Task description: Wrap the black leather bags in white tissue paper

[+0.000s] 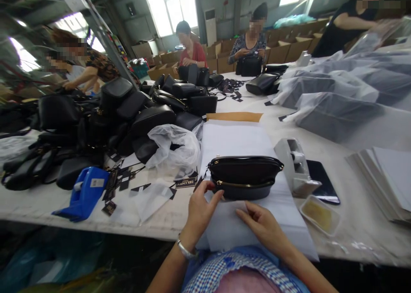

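A small black bag (245, 177) with gold zippers stands upright in front of me on a stack of white paper (237, 139). Its front zipper runs across the side facing me. At the bag's lower left corner, my left hand (204, 205) has its thumb and fingers curled together; what they grip is hidden. Just below the bag, my right hand (260, 222) pinches the top edge of a thin white sheet (224, 228). That sheet lies between my two hands, in front of the bag.
Black bags (154, 117) are heaped to the left, behind a blue tape dispenser (88, 192) and scattered black tags (123, 177). On the right are a grey tape dispenser (295, 166), a dark phone (321, 181), a plastic tray (319, 215) and plastic-covered goods (340, 113). Several co-workers surround the table.
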### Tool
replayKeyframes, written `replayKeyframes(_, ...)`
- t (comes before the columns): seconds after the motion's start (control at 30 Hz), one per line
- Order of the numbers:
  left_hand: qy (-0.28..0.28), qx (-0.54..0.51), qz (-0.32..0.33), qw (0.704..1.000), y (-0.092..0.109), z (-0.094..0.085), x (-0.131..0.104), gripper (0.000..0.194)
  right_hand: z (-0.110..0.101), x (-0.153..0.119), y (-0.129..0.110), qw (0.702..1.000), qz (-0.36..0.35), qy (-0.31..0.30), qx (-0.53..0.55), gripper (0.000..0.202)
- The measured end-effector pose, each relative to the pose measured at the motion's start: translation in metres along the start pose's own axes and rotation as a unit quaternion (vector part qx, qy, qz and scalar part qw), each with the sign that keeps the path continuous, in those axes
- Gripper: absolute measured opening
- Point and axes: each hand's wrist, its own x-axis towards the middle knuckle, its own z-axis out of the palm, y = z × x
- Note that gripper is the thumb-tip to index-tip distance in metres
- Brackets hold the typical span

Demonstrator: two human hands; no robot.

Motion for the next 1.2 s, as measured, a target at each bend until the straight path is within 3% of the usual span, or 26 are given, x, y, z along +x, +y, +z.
replayKeyframes(0.1, -0.012, -0.107, -0.042, 0.993, -0.003, 0.006, 0.001, 0.025, -0.025, -0.022, 0.001, 0.992, -0.003, 0.052, -0.115, 0.037)
replayKeyframes(0.2, -0.032, -0.196, -0.077, 0.977, 0.0, -0.001, -0.001, 0.032, -0.046, -0.04, 0.002, 0.966, 0.002, 0.154, -0.208, 0.039)
replayKeyframes(0.27, -0.029, -0.219, -0.084, 0.972, 0.007, -0.009, -0.006, 0.033, -0.048, -0.045, 0.004, 0.944, -0.01, 0.216, -0.249, 0.039)
replayKeyframes(0.33, -0.031, -0.223, -0.098, 0.969, 0.014, -0.014, -0.013, 0.033, -0.039, -0.04, 0.005, 0.94, -0.029, 0.239, -0.243, 0.038)
replayKeyframes(0.5, -0.047, -0.232, -0.142, 0.961, 0.016, -0.006, -0.028, 0.032, 0.005, -0.002, 0.002, 0.977, -0.05, 0.19, -0.081, 0.039)
replayKeyframes(0.67, 0.005, -0.175, -0.092, 0.98, 0.009, 0.005, -0.031, 0.022, 0.029, 0.027, -0.009, 0.987, -0.044, 0.096, 0.117, 0.043)
replayKeyframes(0.87, 0.031, -0.022, 0.031, 0.999, 0.005, -0.006, -0.03, 0.014, 0.033, 0.03, -0.011, 0.986, -0.016, 0.15, 0.074, 0.042)
replayKeyframes(0.93, 0.088, 0.005, 0.029, 0.996, -0.002, -0.013, -0.026, 0.017, 0.033, 0.03, -0.011, 0.985, -0.012, 0.156, 0.076, 0.042)
replayKeyframes(1.0, 0.14, -0.028, -0.026, 0.989, -0.009, -0.02, -0.021, 0.029, 0.033, 0.03, -0.011, 0.984, -0.002, 0.156, 0.09, 0.043)
replayKeyframes(1.07, 0.099, -0.14, -0.107, 0.979, -0.013, -0.023, -0.018, 0.043, 0.033, 0.03, -0.012, 0.983, 0.008, 0.149, 0.105, 0.043)
replayKeyframes(1.17, -0.1, -0.325, -0.205, 0.918, -0.009, -0.021, -0.018, 0.054, 0.035, 0.031, -0.011, 0.983, 0.01, 0.146, 0.114, 0.042)
replayKeyframes(1.2, -0.141, -0.349, -0.221, 0.9, -0.006, -0.018, -0.019, 0.054, 0.035, 0.031, -0.011, 0.983, 0.005, 0.149, 0.106, 0.041)
